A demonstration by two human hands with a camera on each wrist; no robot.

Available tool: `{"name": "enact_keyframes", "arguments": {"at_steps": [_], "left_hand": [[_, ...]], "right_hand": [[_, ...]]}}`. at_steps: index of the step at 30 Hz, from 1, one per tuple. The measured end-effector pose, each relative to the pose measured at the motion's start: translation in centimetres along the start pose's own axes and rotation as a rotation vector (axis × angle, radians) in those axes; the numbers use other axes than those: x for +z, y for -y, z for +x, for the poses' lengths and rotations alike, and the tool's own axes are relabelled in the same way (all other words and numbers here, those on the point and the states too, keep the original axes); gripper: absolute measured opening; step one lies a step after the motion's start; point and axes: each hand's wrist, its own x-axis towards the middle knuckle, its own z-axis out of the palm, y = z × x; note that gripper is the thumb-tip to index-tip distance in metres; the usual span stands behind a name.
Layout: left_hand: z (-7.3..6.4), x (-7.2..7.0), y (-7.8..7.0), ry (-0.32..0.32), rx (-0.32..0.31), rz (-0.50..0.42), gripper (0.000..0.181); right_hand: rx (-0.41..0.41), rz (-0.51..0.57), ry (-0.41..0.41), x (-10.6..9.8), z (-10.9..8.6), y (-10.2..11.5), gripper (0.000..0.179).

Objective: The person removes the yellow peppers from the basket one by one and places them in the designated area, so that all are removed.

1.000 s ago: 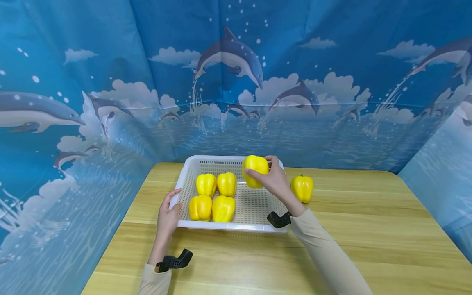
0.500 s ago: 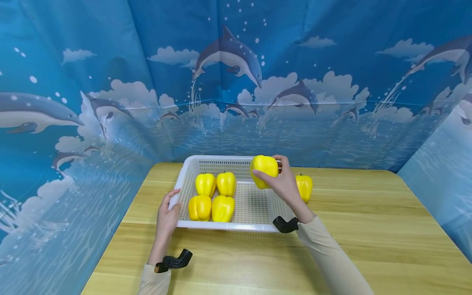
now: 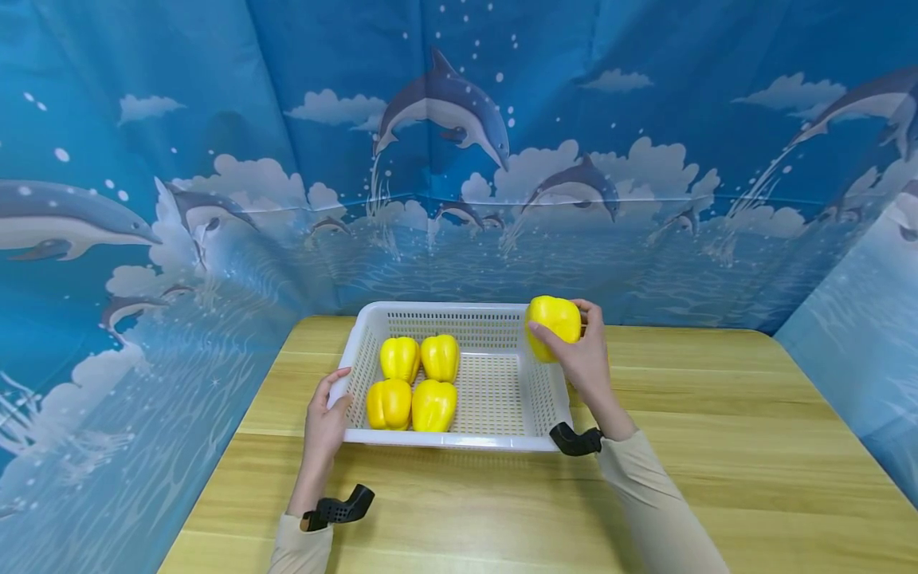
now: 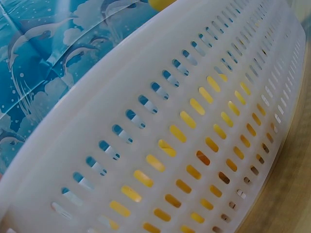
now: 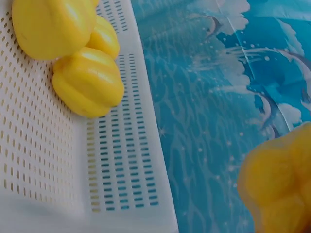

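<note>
My right hand (image 3: 584,355) holds a yellow bell pepper (image 3: 554,323) above the back right corner of the white plastic basket (image 3: 459,441). In the right wrist view this held bell pepper (image 5: 279,184) shows at the lower right. My left hand (image 3: 326,422) grips the basket's left rim, fingers on top and thumb at the side. Several yellow bell peppers, such as the front one (image 3: 433,406), sit in two rows in the basket's left half. The left wrist view shows the basket's slotted wall (image 4: 160,131) with yellow behind the holes; the left hand is hardly visible there.
The basket stands on a wood-grain table (image 3: 717,446), near its back edge. Right behind the table hangs a blue curtain (image 3: 445,255) printed with dolphins. Each wrist wears a black camera mount (image 3: 344,506).
My right hand has carried its bell pepper to the right, from inside the basket's outline to above its right rim. It now covers the loose bell pepper on the table. My left hand stays put.
</note>
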Motion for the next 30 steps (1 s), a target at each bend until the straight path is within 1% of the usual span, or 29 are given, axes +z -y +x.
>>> {"name": "enact_keyframes", "arguments": {"at_steps": [5, 13, 18, 24, 30], "left_hand": [[0.0, 0.0, 0.0, -0.006, -0.006, 0.004, 0.042], [0.0, 0.0, 0.0, -0.007, -0.006, 0.004, 0.042], [0.0, 0.0, 0.1, -0.009, -0.009, 0.004, 0.042], [0.1, 0.1, 0.1, -0.007, -0.017, -0.005, 0.041], [-0.1, 0.0, -0.1, -0.003, -0.009, -0.017, 0.041]], "right_hand": [[0.027, -0.016, -0.058, -1.2, 0.3, -0.4, 0.076], [0.076, 0.011, -0.105, -3.1, 0.2, -1.0, 0.077], [0.100, 0.013, -0.136, -4.4, 0.4, -1.7, 0.079], [0.126, 0.019, -0.206, -5.9, 0.8, -3.0, 0.081], [0.148, -0.032, -0.253, -7.2, 1.0, -4.4, 0.079]]}}
